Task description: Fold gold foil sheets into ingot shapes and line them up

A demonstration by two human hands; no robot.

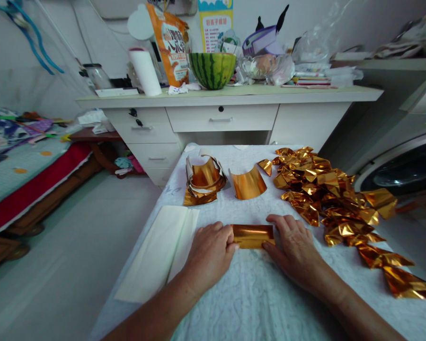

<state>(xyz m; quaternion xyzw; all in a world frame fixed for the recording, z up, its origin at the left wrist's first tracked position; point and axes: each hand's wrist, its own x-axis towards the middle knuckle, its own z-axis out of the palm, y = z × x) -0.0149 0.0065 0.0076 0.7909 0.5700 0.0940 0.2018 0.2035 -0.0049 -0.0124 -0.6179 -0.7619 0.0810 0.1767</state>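
Observation:
A small rectangle of shiny gold foil (252, 236) lies between my hands on the cloth-covered table. My left hand (213, 244) is closed on its left end, thumb and fingers together. My right hand (293, 244) has its thumb on the foil's lower right corner, with its fingers spread beyond the right end. Behind them stands a curved gold sheet (249, 183). To its left is a pile of curled gold sheets with pale backs (204, 179). Many twisted gold foil pieces (315, 182) are heaped on the right.
White paper sheets (156, 251) lie left of my left arm. Beyond the table (227, 303) stands a white desk (222, 118) bearing a half watermelon (212, 70), an orange bag (170, 45) and a paper roll (145, 71). A washing machine (408, 137) is at right, a bed (28, 170) at left.

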